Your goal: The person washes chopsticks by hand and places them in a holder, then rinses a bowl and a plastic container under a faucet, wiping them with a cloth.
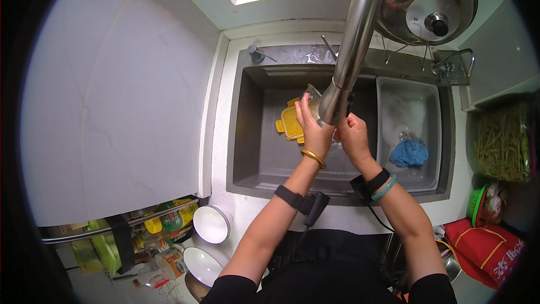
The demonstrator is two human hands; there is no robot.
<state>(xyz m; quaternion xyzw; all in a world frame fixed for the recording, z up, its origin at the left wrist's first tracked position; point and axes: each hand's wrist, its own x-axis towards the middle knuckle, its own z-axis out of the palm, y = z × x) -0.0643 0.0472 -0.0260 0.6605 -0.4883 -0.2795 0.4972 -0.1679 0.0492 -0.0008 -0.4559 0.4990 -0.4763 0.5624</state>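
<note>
A clear container (313, 93), glass or plastic, is tilted under the tap spout over the large sink basin (270, 160). My left hand (315, 133) holds it from the left, fingers stretched up along its side. Close by on the right, my right hand (354, 135) has its fingers curled in; the steel tap (350, 50) covers whatever they touch. Much of the container is hidden behind the spout too. Below and left of my left hand, a yellow clip-on lid (290, 122) lies on the basin floor.
A grey inset tray (390, 105) on the sink's right holds a crumpled blue cloth (409, 153). White bowls (211, 224) stand on the counter at left. A lidded pan (426, 4) sits behind the tap. A soap pump (256, 53) rises from the rear rim.
</note>
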